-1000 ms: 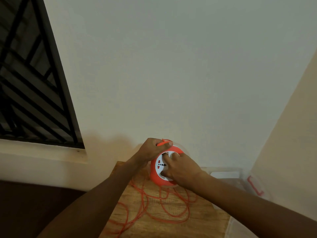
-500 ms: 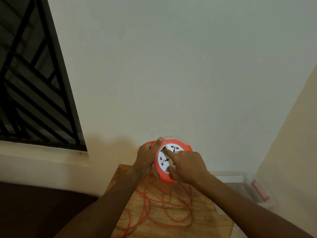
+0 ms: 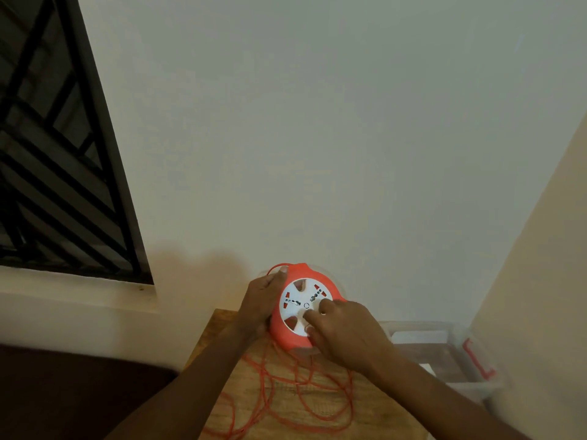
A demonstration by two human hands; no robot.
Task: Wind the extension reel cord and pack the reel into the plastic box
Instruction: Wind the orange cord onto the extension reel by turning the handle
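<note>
An orange extension reel (image 3: 287,338) with a white socket face stands tilted above a wooden table (image 3: 219,341). My left hand (image 3: 260,301) grips its left edge, thumb at the top where the cord enters. My right hand (image 3: 344,333) lies on the white face with fingers set into its recesses. Loose orange cord (image 3: 305,395) hangs from the reel and lies in loops on the table. A clear plastic box (image 3: 457,354) with a red latch stands open to the right of the table.
A white wall rises right behind the table, and a beige wall closes the right side. A dark barred window (image 3: 57,160) with a white sill fills the upper left. Dark floor lies left of the table.
The white face has turned under my right hand, so the sockets sit at new angles. The reel shows more face-on, and the view has shifted slightly.
</note>
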